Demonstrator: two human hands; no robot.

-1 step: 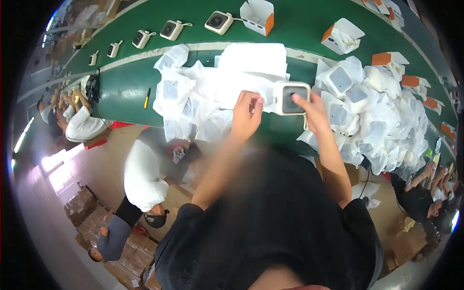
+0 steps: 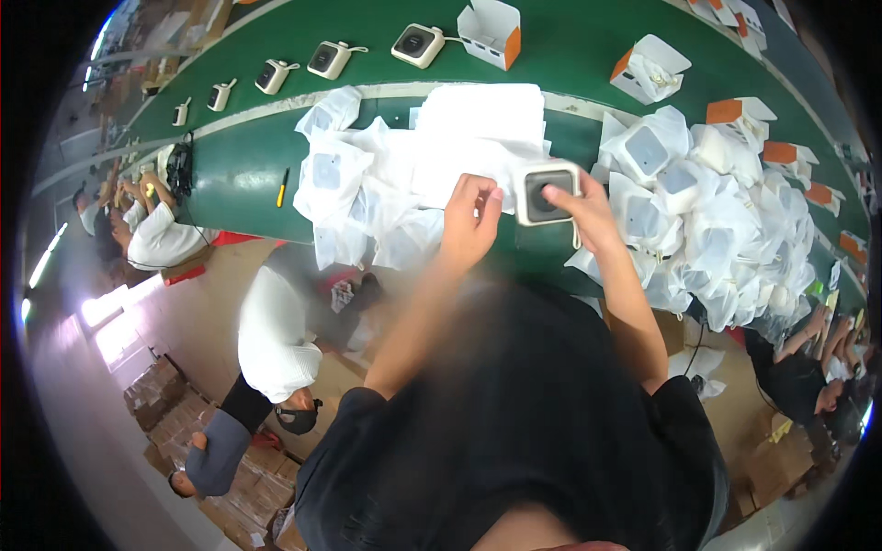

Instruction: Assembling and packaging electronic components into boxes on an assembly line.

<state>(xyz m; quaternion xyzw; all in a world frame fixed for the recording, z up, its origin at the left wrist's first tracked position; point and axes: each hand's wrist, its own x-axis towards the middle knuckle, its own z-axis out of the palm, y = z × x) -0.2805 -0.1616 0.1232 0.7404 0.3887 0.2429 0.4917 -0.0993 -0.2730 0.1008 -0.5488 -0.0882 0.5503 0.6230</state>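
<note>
**A:** So what's the biggest thing in the shot? I'd say the long green counter (image 2: 248, 174) that curves across the top, with a pale stripe running along it.

**B:** Yep. Next down is the heap of white bags (image 2: 735, 239) on the right side of it, each with a squarish gadget inside, and a flatter pile of empty white bags (image 2: 478, 129) in the middle. Open white boxes with orange flaps (image 2: 491, 32) sit along the far edge, plus a row of small cream gadgets (image 2: 329, 59) trailing off to the far left.

**A:** And the hands?

**B:** The right hand (image 2: 588, 211) is clamped on a small cream gadget with a dark round face (image 2: 544, 193), fingers over its right side, thumb on the front. It's held up just above the near edge of the counter, right in front of the person, between the two bag piles.

**A:** Left one?

**B:** The left hand (image 2: 470, 220) is just beside the gadget on its left, fingers curled together. Can't tell if it's pinching anything, it's a bit blurry. It doesn't seem to touch the gadget.

**A:** Smallest thing?

**B:** A yellow pen (image 2: 283, 186) lying on the counter left of the bags. Other people sit along the near side, left and right.
</note>
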